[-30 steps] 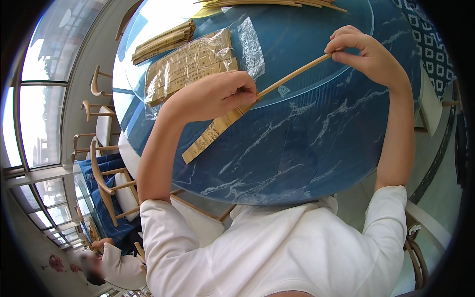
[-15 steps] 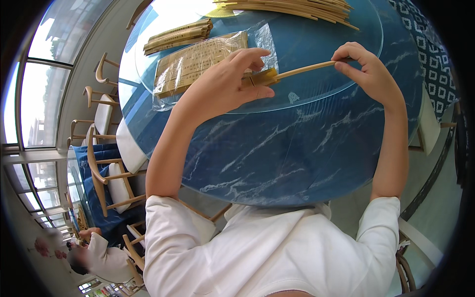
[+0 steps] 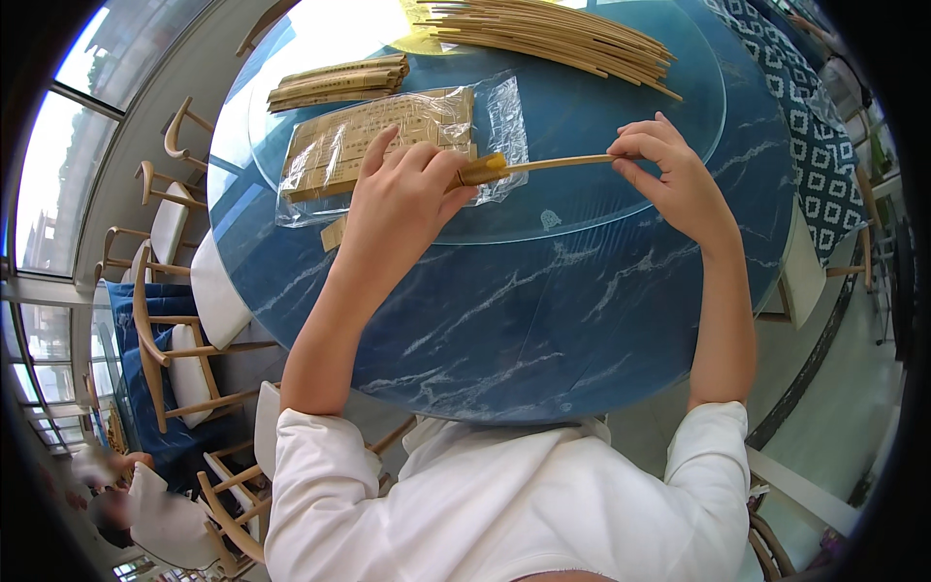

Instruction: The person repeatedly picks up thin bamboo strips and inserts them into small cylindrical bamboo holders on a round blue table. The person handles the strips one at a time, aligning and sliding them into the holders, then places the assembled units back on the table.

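My left hand point(image 3: 402, 194) is closed round a long brown paper chopstick sleeve point(image 3: 480, 171) with a yellowish open end. The sleeve's other end shows past my left wrist. A pair of slim wooden chopsticks point(image 3: 562, 162) runs into that open end; whether there are one or two sticks is hard to make out. My right hand point(image 3: 674, 179) pinches their outer end between thumb and fingers. Just beyond my left hand lies a clear plastic bag point(image 3: 499, 116) with a stack of flat printed paper sleeves point(image 3: 339, 145) inside.
Loose wooden chopsticks point(image 3: 562, 39) lie in a pile at the far side, near a yellow item point(image 3: 422, 37). Filled-looking paper sleeves point(image 3: 339, 81) sit at far left. The glass turntable point(image 3: 582, 228) rests on a blue marbled table point(image 3: 504, 339). Chairs point(image 3: 175, 330) and another person point(image 3: 175, 514) are at left.
My left hand has turned and wrapped its fingers over the sleeve. The sleeve's far end has come into sight by my wrist. The whole view has shifted slightly.
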Demonstrator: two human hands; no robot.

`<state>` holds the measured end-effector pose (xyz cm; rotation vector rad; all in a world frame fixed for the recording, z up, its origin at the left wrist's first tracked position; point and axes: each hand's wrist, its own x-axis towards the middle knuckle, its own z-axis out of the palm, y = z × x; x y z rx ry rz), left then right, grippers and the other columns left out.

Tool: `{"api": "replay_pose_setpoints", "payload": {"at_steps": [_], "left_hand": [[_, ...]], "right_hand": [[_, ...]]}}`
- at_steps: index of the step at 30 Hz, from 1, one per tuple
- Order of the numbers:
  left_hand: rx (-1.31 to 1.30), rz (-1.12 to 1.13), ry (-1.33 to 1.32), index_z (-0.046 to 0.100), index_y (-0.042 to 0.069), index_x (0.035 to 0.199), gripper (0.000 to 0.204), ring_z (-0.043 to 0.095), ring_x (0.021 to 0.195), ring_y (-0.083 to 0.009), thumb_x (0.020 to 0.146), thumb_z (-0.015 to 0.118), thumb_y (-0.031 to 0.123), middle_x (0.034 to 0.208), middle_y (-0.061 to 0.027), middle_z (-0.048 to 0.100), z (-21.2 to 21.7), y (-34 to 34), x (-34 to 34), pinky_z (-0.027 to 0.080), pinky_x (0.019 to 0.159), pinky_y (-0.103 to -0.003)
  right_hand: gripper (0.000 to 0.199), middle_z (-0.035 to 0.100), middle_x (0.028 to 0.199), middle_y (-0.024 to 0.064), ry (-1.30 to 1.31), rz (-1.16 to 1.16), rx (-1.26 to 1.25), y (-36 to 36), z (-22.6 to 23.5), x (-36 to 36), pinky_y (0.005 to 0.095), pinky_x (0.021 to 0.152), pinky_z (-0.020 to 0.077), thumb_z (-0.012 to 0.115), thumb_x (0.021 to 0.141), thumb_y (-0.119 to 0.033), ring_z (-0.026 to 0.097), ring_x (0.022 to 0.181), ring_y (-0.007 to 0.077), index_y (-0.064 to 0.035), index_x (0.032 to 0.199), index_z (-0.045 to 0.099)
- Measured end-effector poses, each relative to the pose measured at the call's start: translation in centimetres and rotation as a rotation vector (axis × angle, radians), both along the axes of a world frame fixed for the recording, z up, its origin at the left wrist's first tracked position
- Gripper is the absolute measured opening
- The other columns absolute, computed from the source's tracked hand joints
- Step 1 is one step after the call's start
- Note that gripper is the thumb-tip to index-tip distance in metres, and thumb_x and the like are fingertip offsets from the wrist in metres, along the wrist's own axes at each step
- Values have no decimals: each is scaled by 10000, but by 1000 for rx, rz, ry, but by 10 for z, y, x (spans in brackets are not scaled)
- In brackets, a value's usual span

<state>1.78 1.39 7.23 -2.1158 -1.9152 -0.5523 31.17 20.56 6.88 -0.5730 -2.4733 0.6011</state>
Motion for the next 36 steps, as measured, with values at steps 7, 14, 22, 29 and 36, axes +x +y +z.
{"api": "replay_pose_setpoints", "payload": {"at_steps": [7,14,22,29,36], "left_hand": [[304,-31,260,690,155,1054,152,683,1054,-181,968,779,243,962,28,637,20,14,11,313,1298,-544],[296,-113,125,719,161,1106,225,722,1065,-197,980,778,338,1031,19,727,-21,60,5,383,1247,-545],[280,-119,31,721,184,1203,287,726,1078,-195,966,804,324,1072,19,735,-50,63,6,377,1258,-509],[279,-155,-55,707,171,1231,287,715,1082,-216,983,782,294,1088,4,723,-58,60,1,429,1222,-486],[278,-190,-95,699,163,1246,310,710,1073,-236,980,783,299,1106,-9,713,-59,62,1,458,1190,-487]], "right_hand": [[105,728,1192,53,177,0,56,-1,-3,-4,440,1162,478,759,995,-82,699,1150,236,-55,1095,778],[115,678,1351,80,145,-108,-18,6,-7,-3,384,1024,573,741,1021,-97,640,1298,269,-42,1116,773],[122,616,1488,118,51,-139,-61,5,-19,-11,398,1043,573,748,1023,-138,534,1458,320,-67,1114,787],[133,571,1573,128,51,-74,38,-1,-36,-27,417,1048,581,743,1029,-157,428,1565,348,-90,1133,791],[585,360,1743,119,70,13,-108,-18,-32,-39,355,944,608,637,960,-19,268,1651,350,-195,1514,571]]}}
